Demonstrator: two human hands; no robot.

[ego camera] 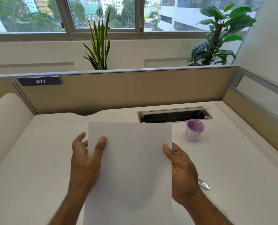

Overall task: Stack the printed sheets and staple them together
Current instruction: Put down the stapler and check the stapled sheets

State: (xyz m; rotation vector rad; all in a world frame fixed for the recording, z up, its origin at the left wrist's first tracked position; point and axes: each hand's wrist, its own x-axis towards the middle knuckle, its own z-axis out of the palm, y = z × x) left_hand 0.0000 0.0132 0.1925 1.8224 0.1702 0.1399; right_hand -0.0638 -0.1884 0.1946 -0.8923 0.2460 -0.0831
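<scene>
Held upright over the bench (232,159), the sheets (130,168) are pinched at both long edges, likely to square them: left hand (84,159) thumb in front, right hand (182,169) cupping the edge. A stapler (204,184) probably lies nearby.

sheets (130,168): bottom edge ran off the frame; print too faint to read; their number could not be told.
left hand (84,161): fingers blurred, partly behind the paper.
right hand (182,171): fingers hidden behind the paper.
stapler (204,184): mostly hidden by the right wrist.
worktop (46,151): middle covered by paper.
</scene>
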